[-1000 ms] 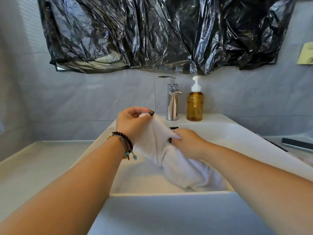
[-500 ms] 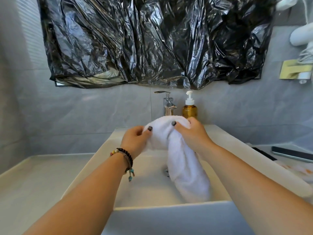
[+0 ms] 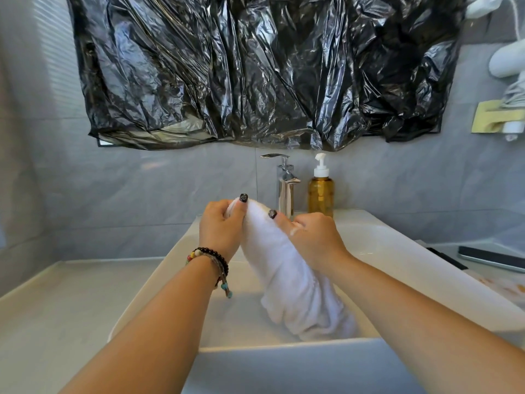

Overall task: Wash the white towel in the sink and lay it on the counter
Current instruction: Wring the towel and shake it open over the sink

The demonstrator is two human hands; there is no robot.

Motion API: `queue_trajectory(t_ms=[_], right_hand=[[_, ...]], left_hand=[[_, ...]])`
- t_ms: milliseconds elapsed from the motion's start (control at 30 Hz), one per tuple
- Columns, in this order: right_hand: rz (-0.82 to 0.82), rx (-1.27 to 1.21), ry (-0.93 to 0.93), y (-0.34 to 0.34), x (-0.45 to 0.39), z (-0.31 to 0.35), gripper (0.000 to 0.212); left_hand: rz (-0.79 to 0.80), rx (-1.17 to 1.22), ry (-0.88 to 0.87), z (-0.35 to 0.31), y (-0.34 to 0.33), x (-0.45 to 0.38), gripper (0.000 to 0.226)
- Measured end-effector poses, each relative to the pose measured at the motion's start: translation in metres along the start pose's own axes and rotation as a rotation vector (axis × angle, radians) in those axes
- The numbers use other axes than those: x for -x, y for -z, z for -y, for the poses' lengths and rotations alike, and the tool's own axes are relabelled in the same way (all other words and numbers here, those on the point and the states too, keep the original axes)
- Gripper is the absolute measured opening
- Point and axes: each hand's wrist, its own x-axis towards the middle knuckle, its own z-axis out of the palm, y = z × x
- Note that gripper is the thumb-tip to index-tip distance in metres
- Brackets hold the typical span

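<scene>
A white towel hangs bunched over the white sink, its lower end resting in the basin. My left hand grips the towel's top at the left, thumb over the cloth. My right hand grips it just to the right, thumb pressed on the fabric. Both hands hold the top of the towel above the basin, in front of the chrome faucet. The counter stretches to the left of the sink.
An amber soap pump bottle stands right of the faucet. Black plastic sheeting covers the wall above. A dark flat phone lies on the counter at the right. A yellow holder hangs on the right wall.
Both hands rose with the towel's top and came close together. The towel's lower end shifted right in the basin. The camera tilted up slightly.
</scene>
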Motion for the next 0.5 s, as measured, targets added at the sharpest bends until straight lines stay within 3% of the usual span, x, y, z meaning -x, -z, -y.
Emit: queue_trajectory(t_ms=[167, 300, 433, 500], right_hand=[[0.224, -0.047, 0.046, -0.001, -0.014, 0.002, 0.033], [0.247, 0.064, 0.104, -0.016, -0.015, -0.006, 0.006], [0.085, 0.341, 0.267, -0.022, -0.01, -0.004, 0.039], [-0.007, 0.247, 0.218, -0.016, -0.008, 0.0, 0.049]], left_hand=[[-0.07, 0.054, 0.027, 0.0, 0.004, -0.004, 0.043], [-0.035, 0.029, 0.079, 0.001, 0.005, -0.004, 0.038], [0.008, 0.087, 0.163, 0.001, 0.005, -0.005, 0.055], [0.094, 0.126, 0.191, 0.002, 0.004, -0.005, 0.057]])
